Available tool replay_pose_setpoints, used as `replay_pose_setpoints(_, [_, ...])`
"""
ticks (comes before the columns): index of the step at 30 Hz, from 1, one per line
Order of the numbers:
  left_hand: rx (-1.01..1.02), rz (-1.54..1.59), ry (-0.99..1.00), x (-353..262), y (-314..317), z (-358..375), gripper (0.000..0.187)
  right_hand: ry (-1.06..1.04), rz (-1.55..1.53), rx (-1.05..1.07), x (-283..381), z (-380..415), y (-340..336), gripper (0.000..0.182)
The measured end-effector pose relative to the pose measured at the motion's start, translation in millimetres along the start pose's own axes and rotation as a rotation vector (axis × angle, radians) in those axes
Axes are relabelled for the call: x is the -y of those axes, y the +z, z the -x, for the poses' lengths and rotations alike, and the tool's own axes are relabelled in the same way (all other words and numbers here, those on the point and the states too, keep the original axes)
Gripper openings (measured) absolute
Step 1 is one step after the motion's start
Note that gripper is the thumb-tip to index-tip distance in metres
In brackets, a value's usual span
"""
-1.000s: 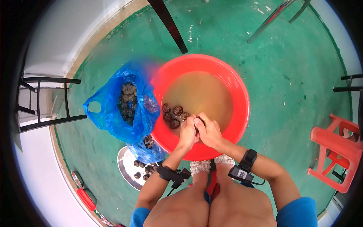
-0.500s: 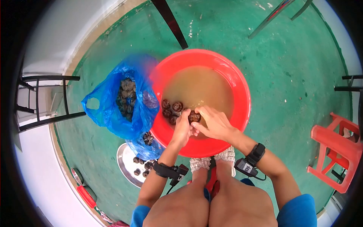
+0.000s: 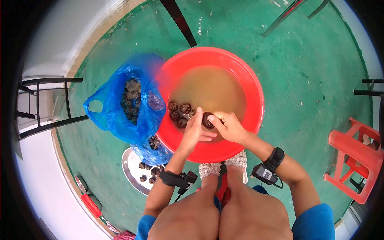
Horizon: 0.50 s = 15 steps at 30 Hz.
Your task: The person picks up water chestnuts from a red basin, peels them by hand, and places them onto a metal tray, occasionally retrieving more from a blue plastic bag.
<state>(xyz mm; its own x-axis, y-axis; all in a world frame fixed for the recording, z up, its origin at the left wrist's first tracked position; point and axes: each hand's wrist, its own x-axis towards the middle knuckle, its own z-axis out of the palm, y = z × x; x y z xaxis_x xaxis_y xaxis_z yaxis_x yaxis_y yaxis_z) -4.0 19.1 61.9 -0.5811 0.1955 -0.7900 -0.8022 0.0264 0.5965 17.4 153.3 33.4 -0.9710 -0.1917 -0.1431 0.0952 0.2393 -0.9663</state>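
Over the red basin [image 3: 256, 96] of murky brown water, my right hand [image 3: 231, 127] grips a dark brown, round snail [image 3: 208, 120] between thumb and fingers. My left hand [image 3: 193, 131] is beside it on the left, thumb pointing up and fingers stretched out below the snail. Several similar snails [image 3: 185, 108] sit together in the water at the basin's left side, next to my left hand.
Against the basin's left side stands a blue plastic bag [image 3: 108, 116] of greyish lumps [image 3: 132, 96]. A smaller blue bag [image 3: 154, 154] and a metal tray [image 3: 130, 170] holding several dark snails lie below it. A red stool [image 3: 354, 156] stands right; a dark furniture leg [image 3: 180, 22] rises behind the basin.
My left fingers have come away from the snail and straightened. My right hand has turned, with its thumb now across the snail. The whole view has shifted slightly.
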Motion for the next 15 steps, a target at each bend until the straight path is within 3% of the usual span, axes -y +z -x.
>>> replay_pose_setpoints(1, [-0.001,0.002,-0.004,6.0,6.5,-2.5,0.047,0.003,-0.001,0.002,-1.7,1.8,2.6,0.023])
replay_pose_setpoints(3, [-0.074,0.009,0.252,17.6,12.0,-9.7,0.043,0.08,-0.111,0.01,-3.4,6.3,11.0,0.025])
replay_pose_setpoints(4, [-0.075,-0.064,0.222,17.8,8.0,-10.7,0.038,0.093,-0.302,0.031,-0.7,7.3,14.5,0.024])
replay_pose_setpoints(5, [-0.075,-0.062,0.221,16.4,5.2,-11.1,0.038,0.094,-0.301,0.031,2.8,8.3,12.6,0.024])
replay_pose_setpoints(7, [-0.08,-0.085,0.075,8.8,5.6,-9.3,0.032,-0.058,0.025,0.025,13.3,10.4,5.9,0.023])
replay_pose_setpoints(9, [-0.11,-0.064,0.036,6.3,8.3,-8.3,0.03,-0.154,0.099,-0.006,2.8,9.7,9.7,0.021])
replay_pose_setpoints(11, [-0.055,0.055,-0.128,7.4,6.2,-8.7,0.028,-0.343,0.29,-0.059,0.2,9.0,11.0,0.02])
replay_pose_setpoints(15, [-0.031,0.289,-0.257,12.1,2.5,-15.8,0.027,-0.5,0.283,-0.167,-6.5,7.5,13.0,0.021])
